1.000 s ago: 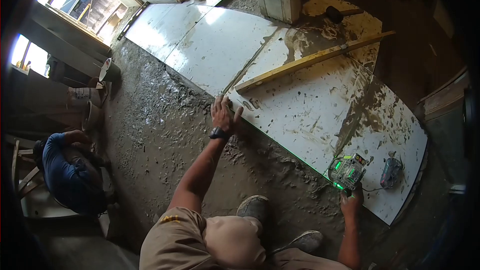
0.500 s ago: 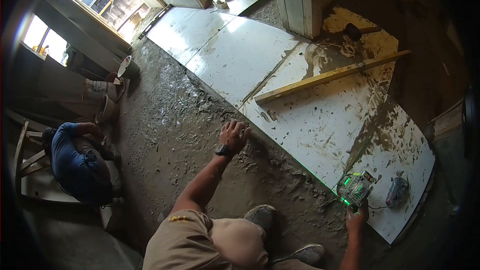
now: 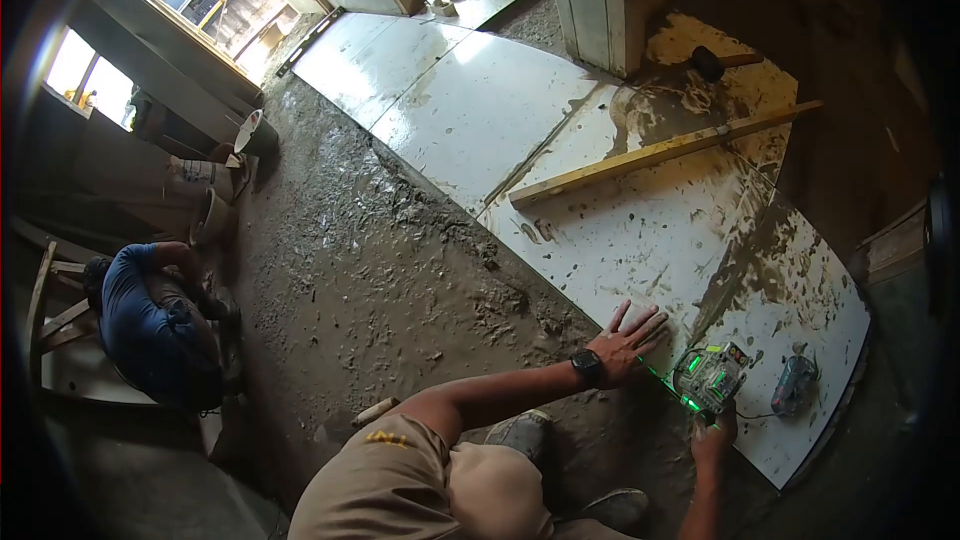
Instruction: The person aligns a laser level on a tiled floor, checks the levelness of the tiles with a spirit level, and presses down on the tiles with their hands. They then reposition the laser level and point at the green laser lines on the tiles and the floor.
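My left hand (image 3: pixel 628 334), with a black watch on its wrist, lies with fingers spread on the edge of a white floor tile (image 3: pixel 640 260). Just right of it stands a laser level (image 3: pixel 708 380) with glowing green windows, casting a green line along the tile edge. Fingers of my right hand (image 3: pixel 714 432) close on the near side of this laser level. A cable runs from it to a small battery-like pack (image 3: pixel 795 385) on the tile. Wet mortar (image 3: pixel 400 310) borders the tiles on the left.
A long yellow wooden bar (image 3: pixel 660 152) and a dark-headed mallet (image 3: pixel 710 64) lie across the muddy tiles. On the left a person in a blue shirt (image 3: pixel 150 325) crouches near buckets (image 3: pixel 257 134). A trowel-like handle (image 3: pixel 375 412) shows beside my leg.
My left hand has moved right and toward me, from above the mortar onto the tile edge beside the laser level. My right hand and the laser level stay in place.
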Tool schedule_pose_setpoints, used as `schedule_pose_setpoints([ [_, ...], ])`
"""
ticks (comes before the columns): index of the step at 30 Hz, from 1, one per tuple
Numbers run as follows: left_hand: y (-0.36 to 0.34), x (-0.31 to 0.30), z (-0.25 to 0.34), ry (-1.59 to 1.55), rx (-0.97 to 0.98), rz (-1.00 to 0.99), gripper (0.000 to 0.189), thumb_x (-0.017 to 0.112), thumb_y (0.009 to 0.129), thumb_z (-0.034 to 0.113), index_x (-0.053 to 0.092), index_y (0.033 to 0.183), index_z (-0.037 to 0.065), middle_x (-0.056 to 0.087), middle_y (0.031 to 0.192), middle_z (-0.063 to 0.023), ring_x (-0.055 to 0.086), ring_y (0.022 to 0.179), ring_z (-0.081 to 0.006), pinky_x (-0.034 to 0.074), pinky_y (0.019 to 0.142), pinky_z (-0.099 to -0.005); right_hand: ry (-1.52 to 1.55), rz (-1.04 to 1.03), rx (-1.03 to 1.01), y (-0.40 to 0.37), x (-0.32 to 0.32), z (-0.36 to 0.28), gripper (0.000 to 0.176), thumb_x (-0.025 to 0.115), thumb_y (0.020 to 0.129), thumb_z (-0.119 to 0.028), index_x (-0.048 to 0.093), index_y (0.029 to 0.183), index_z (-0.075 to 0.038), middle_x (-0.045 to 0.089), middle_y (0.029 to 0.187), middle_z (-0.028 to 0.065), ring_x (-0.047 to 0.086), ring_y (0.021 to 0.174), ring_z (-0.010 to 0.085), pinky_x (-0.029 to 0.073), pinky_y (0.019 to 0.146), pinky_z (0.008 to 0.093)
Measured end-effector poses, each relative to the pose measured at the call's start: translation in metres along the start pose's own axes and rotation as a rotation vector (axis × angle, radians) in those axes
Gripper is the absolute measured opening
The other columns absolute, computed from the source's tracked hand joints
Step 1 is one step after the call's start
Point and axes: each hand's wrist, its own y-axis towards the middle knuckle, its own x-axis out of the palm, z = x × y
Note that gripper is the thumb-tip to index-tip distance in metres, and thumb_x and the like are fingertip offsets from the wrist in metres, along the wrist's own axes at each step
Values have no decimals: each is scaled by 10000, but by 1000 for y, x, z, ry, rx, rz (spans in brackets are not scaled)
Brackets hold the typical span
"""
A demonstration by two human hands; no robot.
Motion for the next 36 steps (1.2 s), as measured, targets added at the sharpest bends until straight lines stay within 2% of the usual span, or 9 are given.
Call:
schedule_pose_setpoints([
  [3,7,15,4,-61,53,34,965,689,752,398,257,1578,150,186,1646,-153,112,1544,-315,54,1207,-646,1,35,-10,1,3,0,427,714,704,-4,614,1120,-19,618,1058,196,597,1003,431,477,860,485],
  [7,15,14,13,-10,41,-2,924,675,771,372,257,1582,225,161,1652,-156,111,1544,-315,69,1198,-667,-37,65,-56,0,9,7,418,753,694,-46,642,1096,-30,621,1040,206,587,990,447,471,847,524],
  [10,17,20,20,-50,81,22,888,656,789,367,268,1579,251,161,1650,-163,108,1544,-314,78,1198,-666,-29,12,-30,-1,7,10,446,708,711,14,619,1146,-26,626,1116,193,597,1059,432,475,909,485],
  [11,17,19,23,-51,76,-50,841,638,815,375,288,1572,271,164,1649,-169,113,1543,-317,80,1197,-665,-29,11,-33,0,6,9,446,708,711,14,619,1146,-26,626,1116,193,597,1059,432,475,909,485],
  [14,17,19,29,-162,82,-18,809,633,829,393,313,1563,274,175,1645,-172,121,1540,-320,84,1195,-666,-50,27,-68,1,6,8,451,715,711,4,621,1151,-24,631,1127,194,598,1071,434,476,913,485],
  [15,18,18,30,-191,79,-5,740,599,829,361,392,1527,229,190,1643,-166,103,1542,-333,63,1206,-656,-48,42,-66,-1,9,11,463,750,693,-20,628,1140,-19,633,1124,202,591,1061,445,472,907,507],
  [16,18,19,31,-191,78,-5,740,599,829,361,392,1527,229,190,1643,-166,103,1542,-333,63,1206,-656,-47,56,-63,0,8,10,479,784,675,-44,636,1129,-14,634,1120,210,585,1050,456,468,900,529],
  [28,19,22,30,-126,66,-10,729,631,833,416,437,1498,188,220,1637,-161,137,1535,-336,93,1199,-654,21,48,-78,3,4,4,465,766,683,-27,625,1127,-16,633,1090,210,599,1027,446,477,868,512],
  [36,20,22,33,-190,6,33,607,598,826,295,542,1425,214,228,1639,-138,145,1533,-334,103,1216,-618,-10,47,-89,1,7,11,496,773,681,-44,616,1151,-12,630,1095,217,592,1034,458,471,881,524],
])
